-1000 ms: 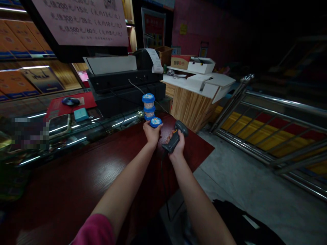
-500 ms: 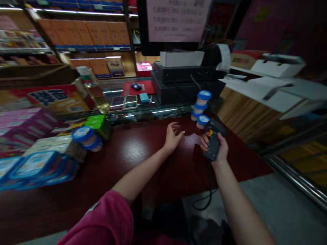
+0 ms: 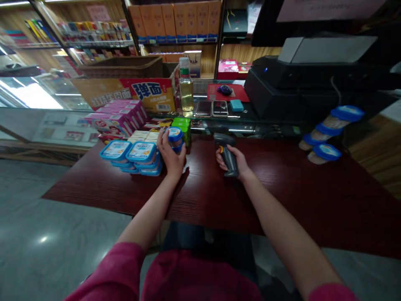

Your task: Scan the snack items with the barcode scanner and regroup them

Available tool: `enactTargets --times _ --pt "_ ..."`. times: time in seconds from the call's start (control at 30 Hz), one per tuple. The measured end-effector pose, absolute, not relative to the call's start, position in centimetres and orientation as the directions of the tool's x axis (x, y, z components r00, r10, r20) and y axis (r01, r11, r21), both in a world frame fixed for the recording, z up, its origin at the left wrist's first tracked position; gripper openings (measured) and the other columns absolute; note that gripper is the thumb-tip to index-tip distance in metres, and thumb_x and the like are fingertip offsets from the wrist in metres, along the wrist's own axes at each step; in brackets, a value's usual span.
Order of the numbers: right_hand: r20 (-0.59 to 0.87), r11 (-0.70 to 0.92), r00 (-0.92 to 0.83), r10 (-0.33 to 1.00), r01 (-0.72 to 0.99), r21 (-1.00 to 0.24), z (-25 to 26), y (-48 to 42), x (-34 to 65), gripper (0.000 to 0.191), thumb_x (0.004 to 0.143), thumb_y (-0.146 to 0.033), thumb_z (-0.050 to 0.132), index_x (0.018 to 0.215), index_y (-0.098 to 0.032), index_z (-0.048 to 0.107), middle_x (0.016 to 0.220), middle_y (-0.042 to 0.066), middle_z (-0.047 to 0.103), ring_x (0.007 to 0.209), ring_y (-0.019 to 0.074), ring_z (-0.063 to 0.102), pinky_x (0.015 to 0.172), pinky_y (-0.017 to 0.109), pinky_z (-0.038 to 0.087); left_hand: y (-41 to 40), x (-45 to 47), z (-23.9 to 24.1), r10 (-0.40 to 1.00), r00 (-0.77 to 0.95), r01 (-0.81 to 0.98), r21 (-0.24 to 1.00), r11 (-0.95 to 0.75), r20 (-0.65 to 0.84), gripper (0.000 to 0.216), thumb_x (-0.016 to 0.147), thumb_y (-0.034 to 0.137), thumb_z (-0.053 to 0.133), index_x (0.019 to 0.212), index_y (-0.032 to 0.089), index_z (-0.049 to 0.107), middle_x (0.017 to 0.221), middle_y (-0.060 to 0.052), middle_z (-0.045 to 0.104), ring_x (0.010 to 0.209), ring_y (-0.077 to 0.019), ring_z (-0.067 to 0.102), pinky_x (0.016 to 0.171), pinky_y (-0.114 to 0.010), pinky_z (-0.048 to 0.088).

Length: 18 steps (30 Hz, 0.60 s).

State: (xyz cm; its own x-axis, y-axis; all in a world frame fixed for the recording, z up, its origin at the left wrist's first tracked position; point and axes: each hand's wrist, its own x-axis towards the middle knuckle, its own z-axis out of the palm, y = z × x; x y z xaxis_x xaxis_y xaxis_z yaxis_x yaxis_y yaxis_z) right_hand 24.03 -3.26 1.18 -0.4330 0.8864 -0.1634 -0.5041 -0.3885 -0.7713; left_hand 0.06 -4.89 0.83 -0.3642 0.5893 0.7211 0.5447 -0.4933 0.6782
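Observation:
My left hand (image 3: 171,158) is curled around the upper of two stacked round tubs (image 3: 175,133) with blue lids, fingers on its far left side and thumb on the right. Beside it are stacked rectangular blue-lidded tubs (image 3: 142,151) and green boxes (image 3: 185,128). My right hand (image 3: 239,162) grips a dark barcode scanner (image 3: 230,156) by its handle, with the scanner's head upright and turned to the left. More round blue-lidded tubs (image 3: 332,125) stand at the right of the dark red table, several of them stacked.
Pink boxes (image 3: 120,117) and a large noodle carton (image 3: 153,96) stand at the back left, near a bottle of yellowish liquid (image 3: 186,94). Behind the table, two phones (image 3: 219,108) lie on the glass counter. A black cash drawer (image 3: 282,100) stands at the back right.
My view has swung left. My left hand has moved left from the bare tabletop to the round tubs and closed on the upper one. My right hand has carried the scanner left.

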Motion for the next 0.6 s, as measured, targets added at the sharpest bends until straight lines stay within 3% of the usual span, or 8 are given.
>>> enactTargets --times 0.17,0.27,0.4,0.5,0.6 --pt "-0.205 -0.404 -0.433 0.878 -0.44 -0.802 0.9 -2.8 21.5 0.032 0.089 -0.047 0.061 0.087 -0.016 0.066 0.063 0.001 0.057 0.048 0.0125 0.045 0.034 0.019 0.03 -3.4 0.5 0.8 0.69 -0.379 0.419 0.779 -0.467 0.617 0.076 0.083 0.022 0.078 0.151 0.022 0.044 0.172 -0.012 0.022 0.162 -0.0306 0.011 0.133 -0.047 0.007" --pt "-0.2 -0.382 -0.406 0.892 -0.438 -0.814 0.9 -3.0 22.0 0.033 0.094 -0.047 0.057 0.085 -0.016 0.066 0.061 0.001 0.056 0.048 0.012 0.044 0.035 0.019 0.03 -3.1 0.1 0.5 0.678 -0.405 0.386 0.787 -0.481 0.614 0.053 0.087 0.019 0.072 0.138 0.022 0.058 0.164 -0.011 0.039 0.16 -0.0283 0.023 0.133 -0.044 0.012" --pt "-0.257 -0.433 -0.47 0.845 -0.318 -0.843 0.9 -3.0 22.5 0.033 0.093 -0.046 0.059 0.088 -0.014 0.067 0.065 0.003 0.06 0.047 0.0116 0.048 0.036 0.019 0.036 -3.3 -0.6 0.2 0.596 -0.408 0.444 0.72 -0.533 0.692 0.024 0.093 0.022 0.067 0.117 0.022 0.069 0.136 -0.009 0.063 0.151 -0.0267 0.04 0.131 -0.044 0.022" --pt "-0.276 -0.455 -0.501 0.82 -0.279 -0.846 0.6 -2.9 22.8 0.031 0.089 -0.046 0.064 0.089 -0.015 0.066 0.068 0.003 0.062 0.047 0.0115 0.049 0.036 0.02 0.041 -3.8 -0.5 0.6 0.527 -0.37 0.466 0.644 -0.606 0.765 0.02 0.093 0.027 0.07 0.112 0.023 0.07 0.124 -0.007 0.068 0.145 -0.0265 0.048 0.128 -0.047 0.028" --pt "-0.181 -0.386 -0.473 0.863 -0.383 -0.839 0.0 -3.0 23.4 0.033 0.089 -0.049 0.062 0.089 -0.016 0.065 0.065 0.001 0.06 0.045 0.0109 0.047 0.035 0.019 0.04 -4.2 0.9 1.1 0.548 -0.364 0.343 0.655 -0.673 0.753 0.025 0.09 0.033 0.075 0.112 0.024 0.068 0.128 -0.007 0.066 0.139 -0.0256 0.053 0.124 -0.046 0.037"
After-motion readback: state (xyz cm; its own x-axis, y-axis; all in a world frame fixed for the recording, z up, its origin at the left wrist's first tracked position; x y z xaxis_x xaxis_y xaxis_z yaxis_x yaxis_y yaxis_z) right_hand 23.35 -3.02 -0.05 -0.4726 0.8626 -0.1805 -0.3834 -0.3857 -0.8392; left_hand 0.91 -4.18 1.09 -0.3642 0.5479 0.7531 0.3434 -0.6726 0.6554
